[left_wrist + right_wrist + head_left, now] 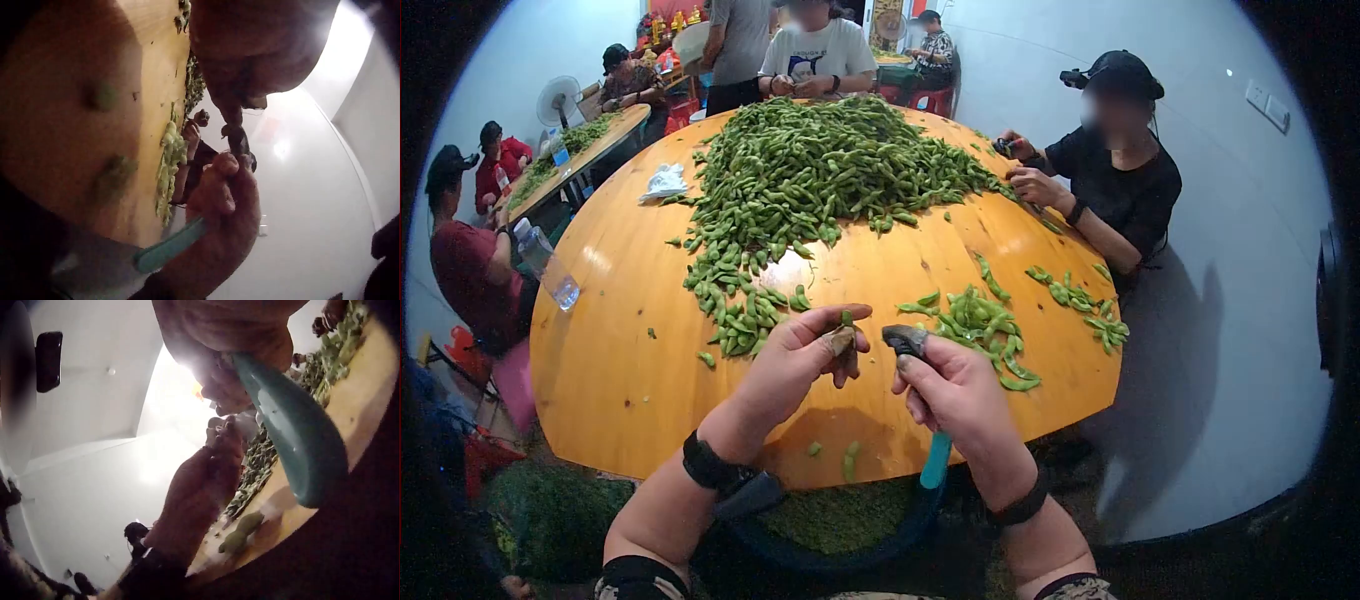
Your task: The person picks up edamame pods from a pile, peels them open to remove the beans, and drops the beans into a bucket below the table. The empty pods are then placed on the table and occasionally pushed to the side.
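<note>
My left hand (798, 358) pinches a small green pod piece (846, 318) between thumb and forefinger, a brown covering on the thumb tip. Just right of it, my right hand (960, 388) grips a tool whose teal handle (936, 460) sticks out below the palm; a dark covering (905, 340) sits at its fingertips. The teal handle (300, 437) shows large in the right wrist view. Left of the hands lies the edge of a big heap of green pods (820, 160); a smaller pile of pods (980, 325) lies beyond the right hand.
Two loose pod pieces (850, 462) lie near the edge of the round wooden table (620, 400). Below the edge stands a tub of green bits (840, 520). A bottle (548, 265) and white tissue (664, 183) are at the left. A person (1125, 170) sits at the right, others farther back.
</note>
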### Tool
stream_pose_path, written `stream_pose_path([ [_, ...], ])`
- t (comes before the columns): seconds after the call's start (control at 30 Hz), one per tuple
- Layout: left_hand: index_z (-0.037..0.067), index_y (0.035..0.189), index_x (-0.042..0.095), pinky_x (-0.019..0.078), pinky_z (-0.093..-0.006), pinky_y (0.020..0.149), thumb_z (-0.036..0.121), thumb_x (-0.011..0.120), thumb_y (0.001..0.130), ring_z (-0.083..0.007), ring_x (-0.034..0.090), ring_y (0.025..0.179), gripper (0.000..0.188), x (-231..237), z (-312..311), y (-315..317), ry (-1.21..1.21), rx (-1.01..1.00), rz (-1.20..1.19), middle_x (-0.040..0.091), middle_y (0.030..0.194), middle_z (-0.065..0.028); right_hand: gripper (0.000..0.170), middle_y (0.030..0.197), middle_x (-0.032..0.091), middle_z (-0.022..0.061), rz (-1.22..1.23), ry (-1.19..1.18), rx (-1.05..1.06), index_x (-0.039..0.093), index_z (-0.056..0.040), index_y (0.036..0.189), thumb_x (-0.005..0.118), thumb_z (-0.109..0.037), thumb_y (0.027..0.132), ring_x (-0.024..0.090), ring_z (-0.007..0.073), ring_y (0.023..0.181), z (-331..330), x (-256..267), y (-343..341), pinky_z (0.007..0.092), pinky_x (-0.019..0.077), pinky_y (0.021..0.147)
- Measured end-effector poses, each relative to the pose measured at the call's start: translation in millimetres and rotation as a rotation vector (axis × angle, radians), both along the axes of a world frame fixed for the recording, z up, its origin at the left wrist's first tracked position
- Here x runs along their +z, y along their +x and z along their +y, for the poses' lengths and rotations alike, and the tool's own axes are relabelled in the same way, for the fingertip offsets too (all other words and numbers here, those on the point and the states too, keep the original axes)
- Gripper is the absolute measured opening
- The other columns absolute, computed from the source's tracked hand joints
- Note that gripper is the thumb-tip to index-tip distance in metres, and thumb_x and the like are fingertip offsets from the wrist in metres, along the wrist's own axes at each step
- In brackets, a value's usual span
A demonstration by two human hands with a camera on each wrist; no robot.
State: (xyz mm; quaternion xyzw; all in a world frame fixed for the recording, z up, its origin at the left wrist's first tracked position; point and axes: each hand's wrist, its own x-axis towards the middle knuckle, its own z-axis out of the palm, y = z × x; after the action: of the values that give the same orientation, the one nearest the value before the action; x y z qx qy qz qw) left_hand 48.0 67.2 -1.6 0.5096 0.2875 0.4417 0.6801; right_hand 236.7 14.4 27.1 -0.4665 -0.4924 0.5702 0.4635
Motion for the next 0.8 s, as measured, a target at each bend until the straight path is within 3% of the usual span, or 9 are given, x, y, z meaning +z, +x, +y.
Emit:
stream_pose_path([
  [0.1,0.001,0.129,0.051,0.0454,-0.0210,0.062,0.014,0.054,0.094,-0.0071,0.054,0.071,0.037,-10,-2,5,0.217,0.052,0.207,0.060,0.088,-0.0016,0.018,0.070,0.059,0.0002,-0.145,0.044,0.029,0.062,0.0017,0.102,0.053,-0.011,0.092,0.050,0.0046,0.048,5,2,-3,0.0211,0.0419,0.045],
  [0.17,0.003,0.131,0.049,0.0461,-0.0217,0.062,0.010,0.054,0.093,-0.0077,0.055,0.070,0.039,-12,-3,6,0.532,0.138,0.473,0.061,0.089,-0.0016,0.016,0.068,0.059,0.0004,-0.182,0.061,0.084,0.062,0.0016,0.096,0.053,-0.011,0.092,0.052,0.0044,0.049,10,-5,-5,0.0216,0.0423,0.046],
  [0.33,0.004,0.130,0.051,0.0475,-0.0254,0.058,0.004,0.057,0.089,-0.0129,0.055,0.065,0.042,-18,1,3,0.695,0.205,0.681,0.060,0.084,-0.0076,0.015,0.068,0.059,0.0000,-0.158,0.062,0.102,0.063,0.0001,0.095,0.053,-0.011,0.092,0.052,0.0044,0.049,11,-11,-10,0.0217,0.0426,0.045],
  [0.4,-0.001,0.124,0.052,0.0486,-0.0361,0.066,-0.001,0.058,0.083,-0.0315,0.060,0.074,0.041,-15,-1,6,0.851,0.241,0.754,0.059,0.084,-0.0186,0.015,0.068,0.059,-0.0007,-0.176,0.061,0.098,0.063,-0.0008,0.097,0.053,-0.011,0.092,0.051,0.0039,0.049,11,-12,-10,0.0213,0.0428,0.046],
  [0.5,-0.001,0.122,0.051,0.0490,-0.0405,0.067,-0.001,0.057,0.083,-0.0371,0.060,0.077,0.039,-21,0,9,0.885,0.252,0.702,0.059,0.086,-0.0199,0.016,0.069,0.059,-0.0013,-0.126,0.047,0.072,0.063,-0.0001,0.099,0.053,-0.011,0.092,0.051,0.0035,0.050,11,-15,-11,0.0204,0.0429,0.046],
  [0.53,-0.001,0.122,0.051,0.0490,-0.0405,0.067,-0.001,0.057,0.083,-0.0371,0.060,0.077,0.039,-22,-1,9,0.883,0.250,0.701,0.059,0.086,-0.0199,0.016,0.069,0.059,-0.0013,-0.126,0.045,0.071,0.063,-0.0001,0.099,0.053,-0.011,0.092,0.051,0.0035,0.050,11,-17,-11,0.0204,0.0429,0.046],
  [0.6,0.001,0.126,0.052,0.0492,-0.0315,0.059,-0.006,0.053,0.084,-0.0228,0.059,0.066,0.043,-22,-1,9,0.907,0.254,0.774,0.059,0.086,-0.0139,0.016,0.068,0.058,-0.0022,-0.052,0.038,0.065,0.062,0.0003,0.099,0.053,-0.010,0.092,0.050,0.0028,0.050,12,-21,-12,0.0198,0.0416,0.046],
  [0.73,0.000,0.125,0.052,0.0495,-0.0322,0.060,-0.007,0.052,0.084,-0.0244,0.060,0.068,0.042,-25,-2,11,0.930,0.254,0.747,0.060,0.087,-0.0148,0.014,0.066,0.056,-0.0028,-0.031,0.025,0.052,0.062,-0.0010,0.095,0.053,-0.011,0.092,0.048,0.0019,0.049,13,-28,-13,0.0191,0.0392,0.045],
  [0.8,-0.001,0.123,0.053,0.0501,-0.0321,0.062,-0.005,0.053,0.085,-0.0256,0.061,0.072,0.038,-17,-5,11,0.766,0.209,0.766,0.062,0.091,-0.0158,0.009,0.067,0.056,-0.0025,0.112,-0.046,0.040,0.058,-0.0057,0.088,0.053,-0.012,0.092,0.046,0.0021,0.046,14,-29,-14,0.0169,0.0337,0.039],
])
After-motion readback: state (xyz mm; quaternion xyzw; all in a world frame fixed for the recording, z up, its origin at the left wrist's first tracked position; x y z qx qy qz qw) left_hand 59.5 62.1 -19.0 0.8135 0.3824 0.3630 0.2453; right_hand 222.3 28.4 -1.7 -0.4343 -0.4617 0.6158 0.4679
